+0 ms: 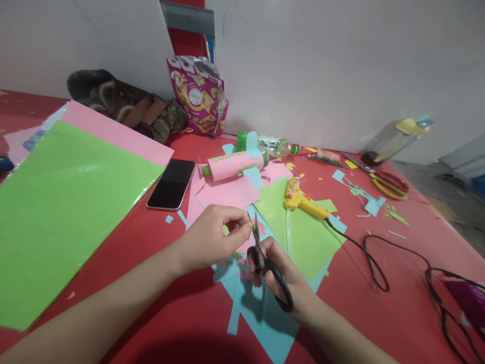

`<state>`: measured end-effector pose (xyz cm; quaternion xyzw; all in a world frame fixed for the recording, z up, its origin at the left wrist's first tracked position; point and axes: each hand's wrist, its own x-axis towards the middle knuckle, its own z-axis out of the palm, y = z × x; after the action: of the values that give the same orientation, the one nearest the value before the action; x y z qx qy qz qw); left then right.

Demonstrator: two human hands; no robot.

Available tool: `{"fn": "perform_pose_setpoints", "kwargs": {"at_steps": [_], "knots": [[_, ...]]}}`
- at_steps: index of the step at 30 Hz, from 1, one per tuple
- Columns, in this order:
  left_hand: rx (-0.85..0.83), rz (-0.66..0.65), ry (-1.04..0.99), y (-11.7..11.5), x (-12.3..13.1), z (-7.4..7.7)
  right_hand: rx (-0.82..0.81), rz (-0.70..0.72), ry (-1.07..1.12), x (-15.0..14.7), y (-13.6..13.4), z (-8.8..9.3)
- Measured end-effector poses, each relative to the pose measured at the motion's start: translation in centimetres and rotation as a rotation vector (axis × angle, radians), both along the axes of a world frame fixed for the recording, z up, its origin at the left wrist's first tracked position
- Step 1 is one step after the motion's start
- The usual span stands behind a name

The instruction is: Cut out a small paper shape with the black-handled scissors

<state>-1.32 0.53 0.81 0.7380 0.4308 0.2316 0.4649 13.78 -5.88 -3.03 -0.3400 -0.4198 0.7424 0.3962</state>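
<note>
Black-handled scissors (pixel 273 275) are in my right hand (pixel 282 263), with fingers through the handles and the slightly parted blades pointing away from me. My left hand (pixel 215 232) pinches a tiny green scrap of paper (pixel 252 226) between thumb and forefinger, right at the blade tips. Blue paper (pixel 267 323) and small pink and green cut pieces lie on the table under both hands. Beyond them rests a bottle wrapped in pink paper (pixel 235 166). A yellow glue gun (pixel 305 203) lies on green paper (pixel 314 253) to the right.
A phone (pixel 171 184) and large green sheets in a clear sleeve (pixel 76 202) lie left. At the back are a purple snack bag (pixel 200 96), a green-capped bottle (pixel 273 145) and a camouflage item (pixel 129 103). Yellow-and-red-handled scissors (pixel 388 184) and a black cord (pixel 373 265) lie right.
</note>
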Motion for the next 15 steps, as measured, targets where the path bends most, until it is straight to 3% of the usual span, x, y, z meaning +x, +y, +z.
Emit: {"fn": "perform_pose_setpoints", "kwargs": {"at_steps": [15], "knots": [[0.000,-0.019,0.012,0.16,-0.14,-0.08,-0.046,-0.021,-0.027,0.05,-0.04,-0.25]]}}
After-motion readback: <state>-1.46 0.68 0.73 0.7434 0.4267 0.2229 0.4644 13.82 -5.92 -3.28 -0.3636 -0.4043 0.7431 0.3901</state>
